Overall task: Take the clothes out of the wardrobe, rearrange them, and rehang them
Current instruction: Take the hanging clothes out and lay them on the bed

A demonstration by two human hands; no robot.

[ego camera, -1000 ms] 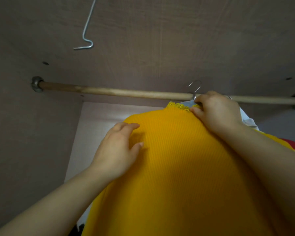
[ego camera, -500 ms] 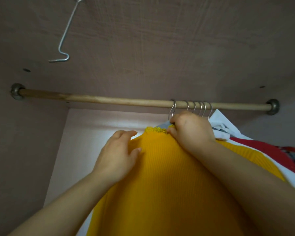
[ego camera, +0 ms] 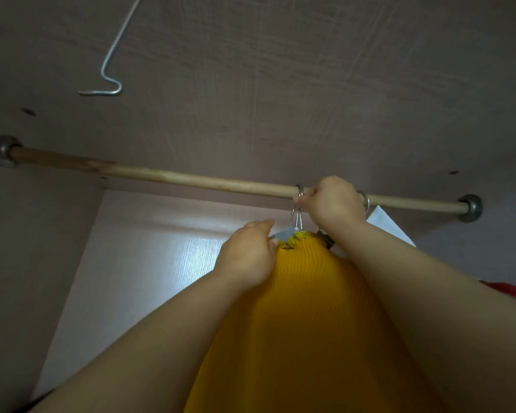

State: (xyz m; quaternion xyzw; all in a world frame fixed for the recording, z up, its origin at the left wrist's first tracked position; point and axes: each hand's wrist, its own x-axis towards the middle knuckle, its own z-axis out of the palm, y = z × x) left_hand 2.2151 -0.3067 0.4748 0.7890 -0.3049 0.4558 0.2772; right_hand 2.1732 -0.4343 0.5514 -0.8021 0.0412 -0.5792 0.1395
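A yellow ribbed knit top (ego camera: 307, 317) hangs on a pale hanger whose metal hook (ego camera: 297, 214) loops over the wooden wardrobe rod (ego camera: 167, 176). My right hand (ego camera: 335, 201) is up at the rod, its fingers curled round the top of that hook. My left hand (ego camera: 248, 254) pinches the hanger's shoulder at the top's lace-edged neckline. Both forearms reach up from the bottom of the view and hide much of the top.
Other hanger hooks (ego camera: 365, 201) sit on the rod to the right of my right hand, with white cloth (ego camera: 385, 223) and red cloth (ego camera: 510, 290) below them. A bent metal hook (ego camera: 108, 81) hangs from the wardrobe ceiling at upper left. The rod's left half is bare.
My right hand rose from the neckline to the rod with the hook. My left hand slid up from the top's front to the neckline. The top moved up and rightward.
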